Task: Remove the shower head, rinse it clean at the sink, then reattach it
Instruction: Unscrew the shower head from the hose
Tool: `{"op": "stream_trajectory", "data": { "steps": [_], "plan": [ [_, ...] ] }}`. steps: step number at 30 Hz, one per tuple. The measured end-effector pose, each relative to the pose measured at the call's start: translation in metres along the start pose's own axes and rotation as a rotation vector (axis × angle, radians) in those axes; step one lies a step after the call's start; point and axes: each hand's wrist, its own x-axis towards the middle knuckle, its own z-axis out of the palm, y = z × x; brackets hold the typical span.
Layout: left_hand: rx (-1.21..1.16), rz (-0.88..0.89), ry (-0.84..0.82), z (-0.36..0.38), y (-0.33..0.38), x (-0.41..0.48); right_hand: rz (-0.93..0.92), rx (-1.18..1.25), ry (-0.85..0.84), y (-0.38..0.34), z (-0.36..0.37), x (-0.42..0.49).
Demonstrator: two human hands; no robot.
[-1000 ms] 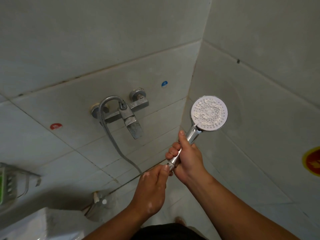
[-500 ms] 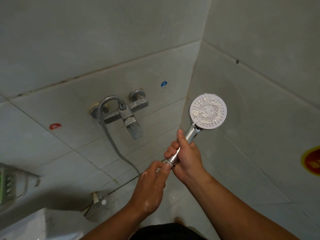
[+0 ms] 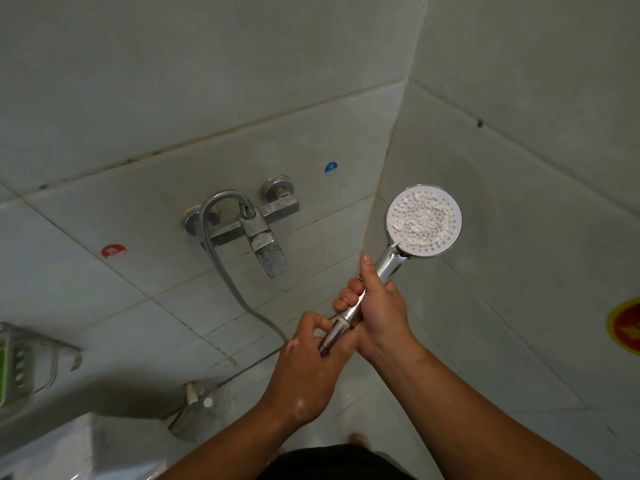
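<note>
The right hand is clamped round the chrome handle of the shower head, its face above that fist, while the left hand pinches the hose nut just below; likely light, rigid, slippery when wet.

shower head | chrome handle, round white residue-caked face | upright, tilted right | near wall corner

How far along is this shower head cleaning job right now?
Early on. The shower head, its face still crusted white, is off any wall holder, gripped by the right hand. In hand: the left hand holds the hose nut at the handle's base, apparently unscrewing the hose. Left: detaching, rinsing at the sink, reattaching.
</note>
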Motion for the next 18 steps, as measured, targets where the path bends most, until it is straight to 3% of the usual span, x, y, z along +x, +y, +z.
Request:
{"op": "stream_trajectory", "data": {
  "steps": [9,15,18],
  "plan": [
    [0.09,0.06,0.1,0.0023,0.0007,0.0009,-0.005,0.023,-0.035,-0.0025,0.0035,-0.0009],
    [0.012,0.008,-0.022,-0.0007,0.0027,0.0012,-0.006,0.025,-0.022,-0.0026,0.0039,-0.0013],
    [0.023,0.045,0.01,-0.0002,0.0027,0.0006,-0.003,0.029,-0.031,-0.0039,0.0043,-0.0017]
  ]
}}
